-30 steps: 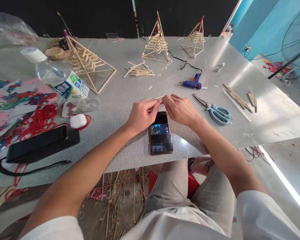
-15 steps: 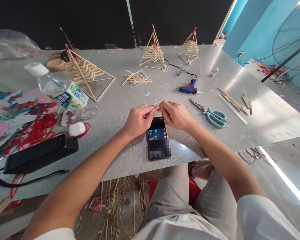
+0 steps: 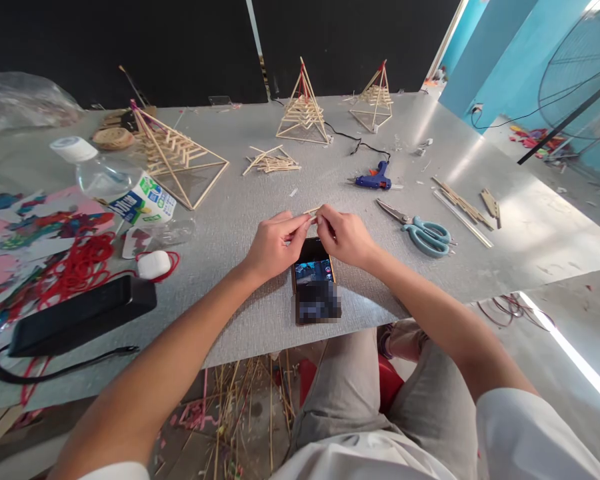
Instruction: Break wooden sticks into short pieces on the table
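My left hand (image 3: 273, 244) and my right hand (image 3: 346, 235) meet over the grey table (image 3: 260, 200), both pinching a short thin wooden stick (image 3: 311, 211) between their fingertips. Just under the hands a phone (image 3: 315, 285) lies flat with its screen lit. The stick's middle is hidden by my fingers.
Teal scissors (image 3: 423, 233) and a blue glue gun (image 3: 373, 179) lie to the right, with loose sticks (image 3: 461, 206) beyond. Three stick pyramids (image 3: 177, 157), (image 3: 303, 107), (image 3: 375, 100) stand behind. A water bottle (image 3: 115, 180), red string (image 3: 75, 263), earbud case (image 3: 153, 264) and black box (image 3: 80, 313) sit left.
Both hands stay pinched on the stick and shift only slightly towards me and left. The view has tilted a little; the table items keep their places.
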Motion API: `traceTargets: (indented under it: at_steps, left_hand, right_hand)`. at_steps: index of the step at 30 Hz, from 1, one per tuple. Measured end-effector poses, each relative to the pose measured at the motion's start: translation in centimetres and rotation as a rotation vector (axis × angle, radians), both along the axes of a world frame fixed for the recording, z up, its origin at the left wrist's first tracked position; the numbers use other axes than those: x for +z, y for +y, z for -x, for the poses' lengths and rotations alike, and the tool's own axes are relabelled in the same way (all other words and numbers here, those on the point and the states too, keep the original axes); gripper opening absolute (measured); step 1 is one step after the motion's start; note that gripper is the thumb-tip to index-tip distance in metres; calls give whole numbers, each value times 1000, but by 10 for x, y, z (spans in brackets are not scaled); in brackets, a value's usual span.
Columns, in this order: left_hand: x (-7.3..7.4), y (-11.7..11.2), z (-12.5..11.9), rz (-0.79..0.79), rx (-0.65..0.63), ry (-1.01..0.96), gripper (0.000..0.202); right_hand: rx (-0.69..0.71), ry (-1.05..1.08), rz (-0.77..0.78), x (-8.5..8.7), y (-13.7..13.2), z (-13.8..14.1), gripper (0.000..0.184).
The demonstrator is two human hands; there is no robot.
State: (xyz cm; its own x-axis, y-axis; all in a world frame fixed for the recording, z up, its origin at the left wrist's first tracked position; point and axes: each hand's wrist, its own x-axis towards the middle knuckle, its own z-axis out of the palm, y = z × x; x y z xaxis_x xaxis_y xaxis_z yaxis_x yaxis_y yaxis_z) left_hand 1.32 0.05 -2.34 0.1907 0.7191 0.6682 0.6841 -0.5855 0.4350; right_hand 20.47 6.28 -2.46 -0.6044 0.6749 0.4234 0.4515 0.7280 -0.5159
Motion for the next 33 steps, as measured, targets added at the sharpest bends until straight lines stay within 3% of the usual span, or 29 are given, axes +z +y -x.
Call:
traceTargets:
  at_steps: [4,7,10,16,23,28,33]
  left_hand:
    - [-2,3,2,-162,16,164,33]
    - [-2,2,2,-203,38,172,32]
    - [-2,2,1,-193,41,171,34]
    - [-5,2,-2,-196,67,204,35]
    - [-7,2,-2,-197,71,224,36]
    - [-8,2,-4,-192,74,196,37]
    - [-2,-3,-5,-139,52,64,34]
  right_hand:
    - [50,81,68,-1,1,1,18]
    - [169,148,105,2,6,-5,27]
    - [238,84,56,4,11,-12,31]
    - [145,-134,-164,5,14,-16,29]
    - [47,-215,-219,3,5,-9,24]
    - [28,-27,-67,-1,2,-4,16]
    - [248,296,256,3,3,-2,40]
